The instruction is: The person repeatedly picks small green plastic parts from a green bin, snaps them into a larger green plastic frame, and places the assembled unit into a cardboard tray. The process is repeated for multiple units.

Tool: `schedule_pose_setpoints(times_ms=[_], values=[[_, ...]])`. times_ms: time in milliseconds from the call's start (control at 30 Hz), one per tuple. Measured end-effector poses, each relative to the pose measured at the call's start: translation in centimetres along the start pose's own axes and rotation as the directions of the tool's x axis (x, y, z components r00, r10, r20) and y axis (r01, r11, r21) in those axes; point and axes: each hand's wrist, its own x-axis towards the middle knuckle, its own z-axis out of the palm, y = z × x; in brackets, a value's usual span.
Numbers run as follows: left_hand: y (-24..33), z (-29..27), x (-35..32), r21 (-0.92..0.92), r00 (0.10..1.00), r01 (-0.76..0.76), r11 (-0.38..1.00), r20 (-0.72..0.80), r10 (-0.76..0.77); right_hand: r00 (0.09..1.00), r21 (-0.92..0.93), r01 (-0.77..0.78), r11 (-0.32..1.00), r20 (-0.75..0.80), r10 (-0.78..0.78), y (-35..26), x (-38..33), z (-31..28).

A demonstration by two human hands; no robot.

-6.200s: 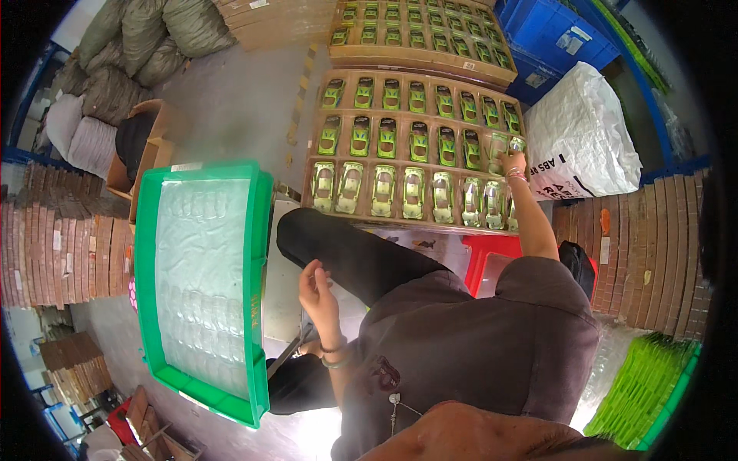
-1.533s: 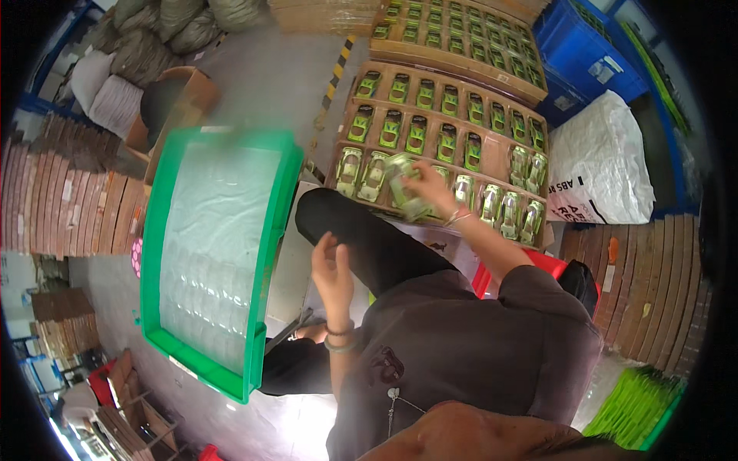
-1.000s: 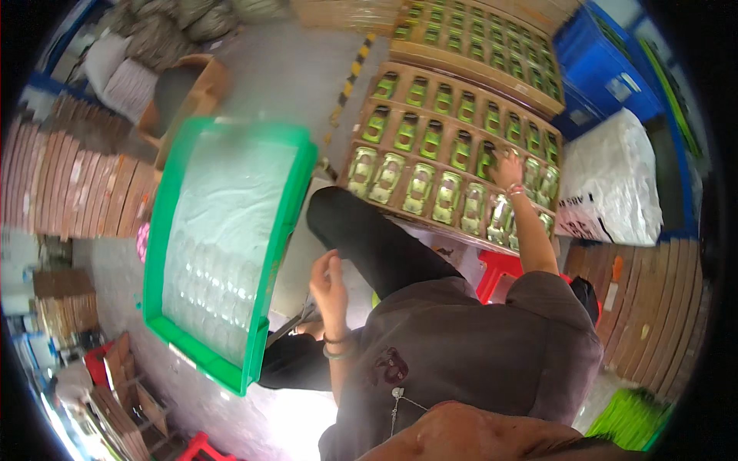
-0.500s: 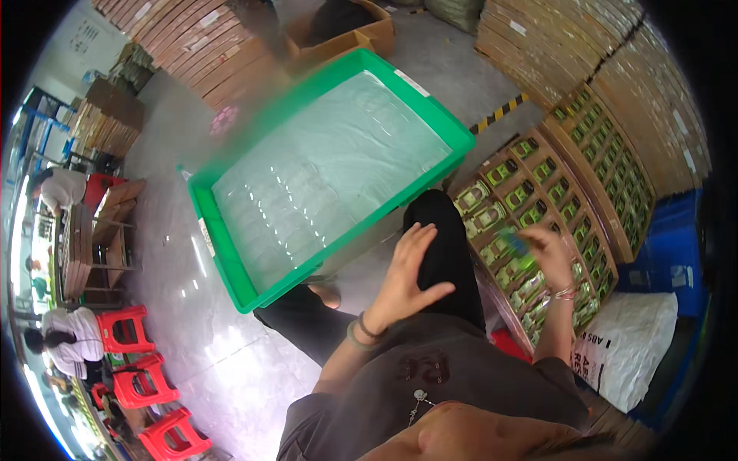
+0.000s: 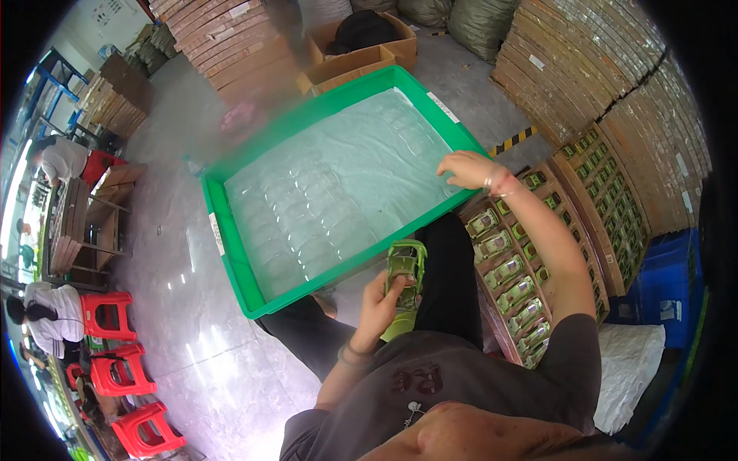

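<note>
My left hand (image 5: 378,303) is closed around a green toy car body (image 5: 406,265), holding it above my lap with the thumb pressed on it. A lighter green piece (image 5: 398,326) shows just below that hand; whether it is part of the car I cannot tell. My right hand (image 5: 466,169) reaches over the right rim of a large green tray (image 5: 346,265). Its fingers are bent downward and a little apart, with nothing visible in them. Clear moulded plastic pieces (image 5: 296,211) lie in rows inside the tray, on a pale translucent sheet or film.
At my right, cardboard trays (image 5: 498,296) hold several green toy cars, with a blue crate (image 5: 667,269) and white sack (image 5: 630,369) beside them. Cardboard stacks (image 5: 584,58) and an open carton (image 5: 357,65) stand beyond. Red stools (image 5: 111,316) and people are at left.
My right hand has moved from above the toy car trays to the green tray's right rim. A green toy car body is now in my left hand, which was spread and empty.
</note>
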Motion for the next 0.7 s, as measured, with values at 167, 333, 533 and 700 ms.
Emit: schedule_pose_setpoints(times_ms=[167, 333, 533, 700], values=[[-0.4, -1.0, 0.1, -0.099, 0.995, -0.082, 0.992, -0.066, 0.076, 0.927, -0.108, -0.137, 0.985, 0.337, 0.166, 0.8, 2.3, 0.3], [-0.1, -1.2, 0.3, -0.040, 0.992, -0.076, 0.996, -0.108, 0.071, 0.967, 0.273, -0.028, 0.962, 0.249, -0.042, 2.7, 1.8, -1.5], [1.7, -0.3, 0.7, -0.081, 0.981, -0.099, 0.992, -0.173, 0.083, 0.961, 0.936, 0.124, 0.328, -0.195, 0.194, -4.0, -0.8, -4.7], [2.9, -0.1, 1.6, -0.119, 0.981, -0.071, 0.990, -0.189, 0.048, 0.918, 0.943, 0.213, 0.255, -0.282, 0.279, -9.5, -2.2, -3.6]])
